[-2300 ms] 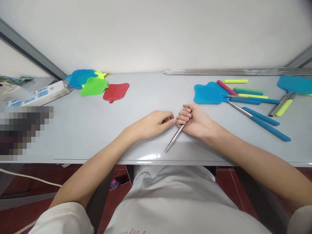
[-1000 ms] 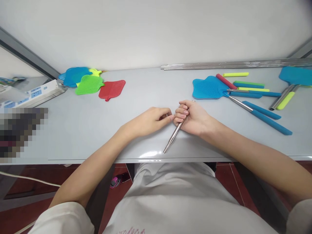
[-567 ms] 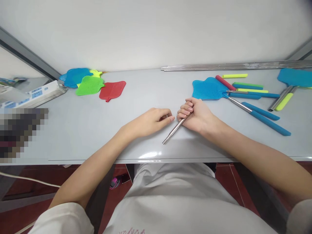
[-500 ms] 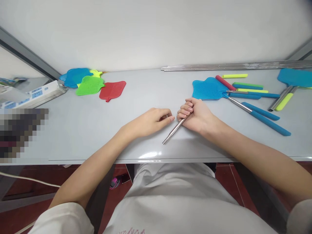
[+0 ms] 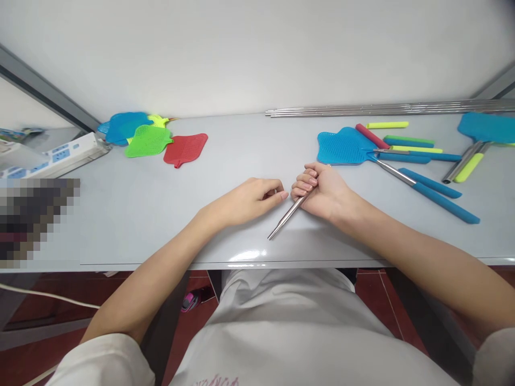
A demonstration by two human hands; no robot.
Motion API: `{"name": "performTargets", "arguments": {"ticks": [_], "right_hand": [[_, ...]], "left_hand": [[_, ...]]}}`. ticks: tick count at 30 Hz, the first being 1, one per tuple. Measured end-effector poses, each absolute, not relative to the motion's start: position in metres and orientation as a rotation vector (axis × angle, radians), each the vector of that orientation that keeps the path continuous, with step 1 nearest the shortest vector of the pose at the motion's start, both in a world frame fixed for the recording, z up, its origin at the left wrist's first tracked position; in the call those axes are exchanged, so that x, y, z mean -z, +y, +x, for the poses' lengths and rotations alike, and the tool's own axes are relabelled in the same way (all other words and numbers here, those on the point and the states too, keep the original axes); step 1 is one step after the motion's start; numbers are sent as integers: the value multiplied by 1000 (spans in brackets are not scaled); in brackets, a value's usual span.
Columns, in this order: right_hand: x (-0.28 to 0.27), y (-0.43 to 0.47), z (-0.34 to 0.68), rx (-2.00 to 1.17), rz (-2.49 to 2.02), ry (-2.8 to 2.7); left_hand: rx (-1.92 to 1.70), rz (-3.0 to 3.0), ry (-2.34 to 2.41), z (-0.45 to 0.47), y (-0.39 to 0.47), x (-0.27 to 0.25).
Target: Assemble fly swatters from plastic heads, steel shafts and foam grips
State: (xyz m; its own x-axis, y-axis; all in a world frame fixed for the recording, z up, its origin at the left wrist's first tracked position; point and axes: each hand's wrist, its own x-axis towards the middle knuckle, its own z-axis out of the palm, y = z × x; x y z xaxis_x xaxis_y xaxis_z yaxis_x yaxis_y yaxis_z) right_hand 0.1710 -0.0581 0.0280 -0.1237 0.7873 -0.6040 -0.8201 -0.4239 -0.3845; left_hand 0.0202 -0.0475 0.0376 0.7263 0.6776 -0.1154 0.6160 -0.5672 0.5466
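My right hand (image 5: pixel 319 190), palm turned up, has its fingers wrapped round a telescopic metal rod (image 5: pixel 284 221). The rod's thinner end slants down towards the table's front edge; its other end is hidden in the fist. To the left, my left hand (image 5: pixel 257 198) lies on the grey table (image 5: pixel 140 214), fingers loosely bent, with a gap between thumb and forefinger and nothing in it. A blue fly swatter head (image 5: pixel 345 146) lies just beyond my right hand. Near it are metal rods with blue foam grips (image 5: pixel 446 202) and a red foam grip (image 5: pixel 372 136).
Long metal tubes (image 5: pixel 362 110) lie along the wall. Green (image 5: pixel 148 141), red (image 5: pixel 185 149) and blue swatter heads (image 5: pixel 127 127) rest at the back left. A power strip (image 5: pixel 76 153) sits at the left. More swatter parts, including a blue head (image 5: pixel 486 127), lie far right.
The rod's lower end has dipped very slightly towards the front edge with a small shift of my right hand. My left hand stays where it was.
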Motion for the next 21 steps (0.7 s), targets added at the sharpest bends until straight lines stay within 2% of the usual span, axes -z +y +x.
{"name": "performTargets", "arguments": {"ticks": [21], "right_hand": [[-26, -57, 169, -1803, -918, 53]], "left_hand": [[-153, 2364, 974, 21, -47, -38]]}}
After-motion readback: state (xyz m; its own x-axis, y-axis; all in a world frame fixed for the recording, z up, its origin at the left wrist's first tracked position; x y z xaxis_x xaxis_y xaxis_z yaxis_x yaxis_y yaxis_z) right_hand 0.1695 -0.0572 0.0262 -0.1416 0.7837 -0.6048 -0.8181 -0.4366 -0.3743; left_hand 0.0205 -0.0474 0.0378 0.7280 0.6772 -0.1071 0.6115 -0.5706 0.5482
